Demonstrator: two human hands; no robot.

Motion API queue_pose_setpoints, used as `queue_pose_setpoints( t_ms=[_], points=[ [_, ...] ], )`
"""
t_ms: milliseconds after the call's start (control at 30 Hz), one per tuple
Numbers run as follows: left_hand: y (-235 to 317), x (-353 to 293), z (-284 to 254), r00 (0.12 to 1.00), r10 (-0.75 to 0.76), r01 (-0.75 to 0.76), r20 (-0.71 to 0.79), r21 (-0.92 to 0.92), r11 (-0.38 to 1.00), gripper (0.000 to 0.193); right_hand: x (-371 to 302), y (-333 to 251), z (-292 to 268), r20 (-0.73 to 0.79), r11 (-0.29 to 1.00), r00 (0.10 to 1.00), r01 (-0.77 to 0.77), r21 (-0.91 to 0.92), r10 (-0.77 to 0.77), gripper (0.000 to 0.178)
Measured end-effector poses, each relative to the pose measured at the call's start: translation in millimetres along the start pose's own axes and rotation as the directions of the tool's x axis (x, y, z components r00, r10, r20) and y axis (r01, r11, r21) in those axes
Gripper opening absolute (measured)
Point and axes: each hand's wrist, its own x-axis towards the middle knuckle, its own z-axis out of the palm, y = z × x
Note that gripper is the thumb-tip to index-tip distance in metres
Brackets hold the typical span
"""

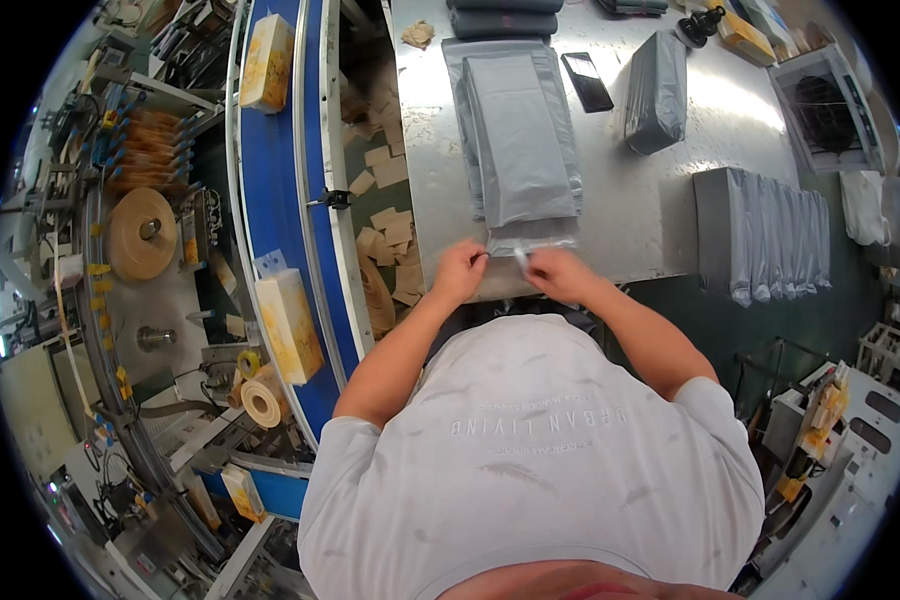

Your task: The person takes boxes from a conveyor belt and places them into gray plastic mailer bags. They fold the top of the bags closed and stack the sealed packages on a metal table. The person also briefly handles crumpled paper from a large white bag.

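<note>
A stack of flat grey plastic bags lies lengthwise on the metal table in front of me. At its near end, by the table edge, my left hand is closed, thumb and fingertips pinching the left corner of the top bag's thin, shiny end. My right hand is closed too, at the right side of the same end. A small whitish piece shows at its fingertips, blurred, so whether it is the bag's edge or a separate strip I cannot tell.
Past the stack lie a black phone and an upright grey-wrapped pack. A row of grey-wrapped packs stands at the table's right. To my left, a blue conveyor carries yellow-and-white tissue packs. Cardboard pieces lie below, between conveyor and table.
</note>
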Motion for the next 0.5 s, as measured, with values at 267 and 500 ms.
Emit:
queue_pose_setpoints(
  t_ms=[267, 500],
  points=[
    [25.6, -6.5, -19.0, 0.984, 0.168, -0.134, -0.06, 0.373, 0.918, 0.037, -265.3, 25.9, -62.8, 0.538, 0.805, 0.689, -0.115, -0.582, 0.487, 0.016],
    [51.8, 62.3, -38.6, 0.522, 0.665, -0.818, 0.535, 0.536, 0.211, 0.032, -46.6, 5.9, -126.7, -0.125, 0.718, 0.962, 0.091, -0.69, -0.242, 0.032]
  ],
)
